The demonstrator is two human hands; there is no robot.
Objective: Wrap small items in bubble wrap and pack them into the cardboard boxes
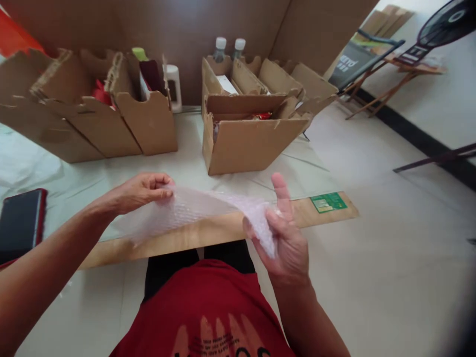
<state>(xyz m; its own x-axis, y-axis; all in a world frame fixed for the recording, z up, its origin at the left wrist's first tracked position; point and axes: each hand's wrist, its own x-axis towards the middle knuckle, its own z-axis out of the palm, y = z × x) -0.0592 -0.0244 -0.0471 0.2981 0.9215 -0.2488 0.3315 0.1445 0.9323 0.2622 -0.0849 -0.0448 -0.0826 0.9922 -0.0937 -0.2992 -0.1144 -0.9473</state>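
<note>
Beyond the fingers stood two groups of open cardboard boxes on the table (111, 173). The left boxes (92, 114) held something red, a dark maroon item and a green-topped thing; what these were could not be told. A white jug (174, 87) stood just behind them. The right box (249, 129) showed a scrap of red inside its front compartment and a white flat item in a rear one. Two bottles (228, 48) with pale caps rose behind it, side by side.

One sheet of bubble wrap (201, 213) stretched between the two hands, above the near table edge. The left hand (143, 191) pinched the sheet's left end, thumb and fingertips closed on it. The right hand (284, 238) gripped the right end, the wrap gathered across the palm under the thumb, while the index finger stood straight up and free.

Left of the left hand, well apart, lay one dark phone (20, 223) in a red case, near the table edge. Right of the right fingers, one green label (328, 202) was stuck on the wooden edge. Further off on the right stood a folding table (401, 69) and a fan (449, 22).
</note>
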